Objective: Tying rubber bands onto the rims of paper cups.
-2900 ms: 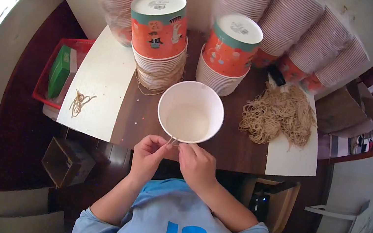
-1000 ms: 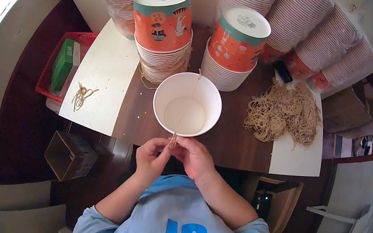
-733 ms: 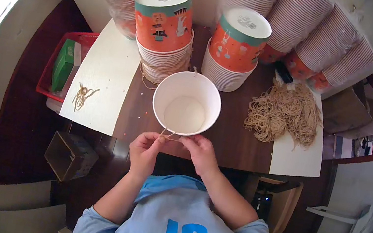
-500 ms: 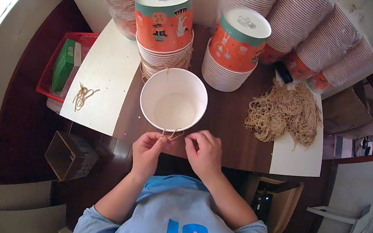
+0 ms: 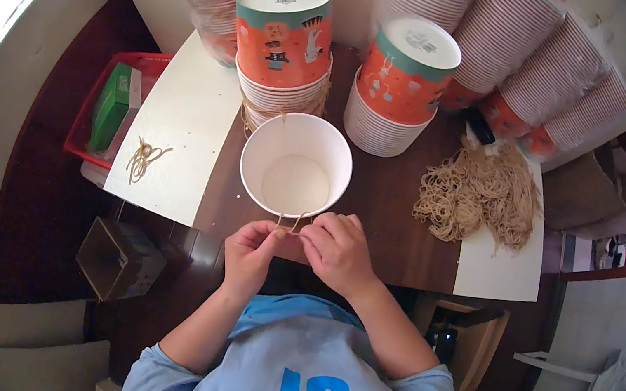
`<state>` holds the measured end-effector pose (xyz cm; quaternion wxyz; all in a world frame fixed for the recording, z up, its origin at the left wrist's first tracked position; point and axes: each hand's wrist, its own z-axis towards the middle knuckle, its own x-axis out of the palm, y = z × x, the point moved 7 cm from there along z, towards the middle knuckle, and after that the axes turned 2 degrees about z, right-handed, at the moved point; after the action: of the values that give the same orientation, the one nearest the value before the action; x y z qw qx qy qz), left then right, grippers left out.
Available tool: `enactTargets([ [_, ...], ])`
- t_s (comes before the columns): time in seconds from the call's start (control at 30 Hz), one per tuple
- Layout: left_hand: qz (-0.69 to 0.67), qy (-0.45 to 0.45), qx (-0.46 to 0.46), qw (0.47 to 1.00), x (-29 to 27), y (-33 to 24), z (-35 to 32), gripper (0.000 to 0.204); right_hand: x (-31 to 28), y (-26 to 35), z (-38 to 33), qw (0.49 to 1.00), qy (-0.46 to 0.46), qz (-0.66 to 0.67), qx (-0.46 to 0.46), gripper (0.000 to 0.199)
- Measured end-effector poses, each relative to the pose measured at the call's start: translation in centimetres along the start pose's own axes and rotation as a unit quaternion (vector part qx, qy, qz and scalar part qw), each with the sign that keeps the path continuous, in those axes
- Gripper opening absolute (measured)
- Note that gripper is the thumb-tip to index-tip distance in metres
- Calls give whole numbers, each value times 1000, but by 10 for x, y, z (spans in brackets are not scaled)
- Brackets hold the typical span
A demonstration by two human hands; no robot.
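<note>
The brown-and-white table bore two stacks of orange tubs toward its back and, in front of them, a single white tub, mouth up, near the front edge. At its near rim the right hand and left hand nearly met, fingertips pinched narrow on a tan string

Between the fingers, rough matt cord; just beyond them, a smooth paper tub; past that, a smooth wood-look desk; farther off, to their right, shiny clear plastic film.
</note>
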<state>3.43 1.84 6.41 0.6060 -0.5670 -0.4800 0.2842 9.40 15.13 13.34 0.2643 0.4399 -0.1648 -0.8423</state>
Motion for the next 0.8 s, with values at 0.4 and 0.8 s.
enactTargets([
  [0.4, -21, 23, -4, 1000, 13, -4, -5, 13, -4, -5, -1, 997, -4, -73, 25, 12],
  [0.8, 183, 23, 156, 970, 20, -58, -18, 7, -9, 21, 10, 995, -47, 82, -41, 32],
])
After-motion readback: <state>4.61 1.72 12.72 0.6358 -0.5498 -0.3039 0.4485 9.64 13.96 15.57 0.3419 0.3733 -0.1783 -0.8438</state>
